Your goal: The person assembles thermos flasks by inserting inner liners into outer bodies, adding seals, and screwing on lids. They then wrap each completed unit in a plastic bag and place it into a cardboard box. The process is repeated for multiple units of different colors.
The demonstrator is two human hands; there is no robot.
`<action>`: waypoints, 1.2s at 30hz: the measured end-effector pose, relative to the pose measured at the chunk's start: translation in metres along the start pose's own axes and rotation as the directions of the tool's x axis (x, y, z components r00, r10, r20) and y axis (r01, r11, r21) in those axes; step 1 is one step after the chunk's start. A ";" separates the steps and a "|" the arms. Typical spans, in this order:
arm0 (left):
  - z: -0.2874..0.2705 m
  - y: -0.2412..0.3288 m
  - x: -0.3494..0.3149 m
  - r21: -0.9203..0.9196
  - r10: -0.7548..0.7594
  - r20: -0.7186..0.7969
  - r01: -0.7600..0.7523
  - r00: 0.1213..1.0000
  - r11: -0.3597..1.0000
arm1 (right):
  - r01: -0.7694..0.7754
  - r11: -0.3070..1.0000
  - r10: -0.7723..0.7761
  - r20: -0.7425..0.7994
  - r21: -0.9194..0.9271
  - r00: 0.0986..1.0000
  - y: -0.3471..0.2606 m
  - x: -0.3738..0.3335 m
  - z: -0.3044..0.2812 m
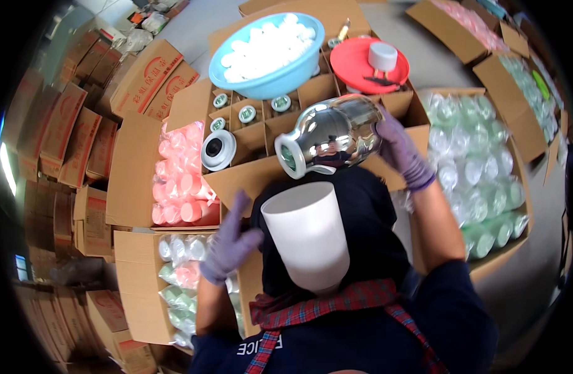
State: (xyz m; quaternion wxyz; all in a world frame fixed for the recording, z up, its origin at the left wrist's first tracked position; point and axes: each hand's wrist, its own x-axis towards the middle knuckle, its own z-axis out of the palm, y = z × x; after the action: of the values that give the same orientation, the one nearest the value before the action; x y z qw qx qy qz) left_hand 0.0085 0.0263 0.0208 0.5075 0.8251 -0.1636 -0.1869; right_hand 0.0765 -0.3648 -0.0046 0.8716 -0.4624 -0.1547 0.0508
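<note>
My right hand [402, 146], in a purple knit glove, grips the base end of a silvery glass vacuum flask liner [342, 134]. The liner lies tilted, its greenish-white mouth toward the left, in front of the divided carton [246, 177]. A white, open-topped plastic cylinder [308, 234] stands upright against my lap, just below the liner. My left hand [230, 246], gloved too, is spread beside the cylinder and holds nothing. A white round part with a black centre [218, 149] sits on the carton's left corner.
On the carton rest a blue basin [218, 68] of small white pieces and a red plate [349, 65] with a white cap [382, 56]. Green-topped flasks [247, 114] fill some cells. Boxes of pink [180, 174] and clear-wrapped green containers [480, 165] flank me.
</note>
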 end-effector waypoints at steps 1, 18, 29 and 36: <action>0.020 0.009 -0.006 -0.072 0.054 0.115 -0.045 0.992 0.996 | 0.017 0.972 -0.015 0.009 -0.234 1.000 -0.005 0.000 -0.017; 0.114 0.009 -0.076 -0.655 0.044 0.130 0.052 0.991 0.754 | -0.254 0.295 0.269 -0.175 -0.921 0.947 0.053 -0.286 -0.042; 0.117 0.108 -0.014 -0.221 0.599 -0.145 -0.616 0.787 0.756 | -0.210 0.976 0.191 -0.222 -0.062 0.956 0.039 -0.197 0.048; 0.127 0.095 -0.003 -0.161 0.742 -0.280 -0.792 0.608 0.589 | -0.318 0.948 0.311 -0.209 0.001 0.927 0.055 -0.192 0.031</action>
State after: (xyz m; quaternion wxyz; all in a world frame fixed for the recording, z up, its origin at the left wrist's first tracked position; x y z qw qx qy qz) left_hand -0.0622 -0.1119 0.0535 0.6577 0.6089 -0.4302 0.1076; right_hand -0.1121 -0.3529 -0.0764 0.8559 -0.4981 0.0120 0.1388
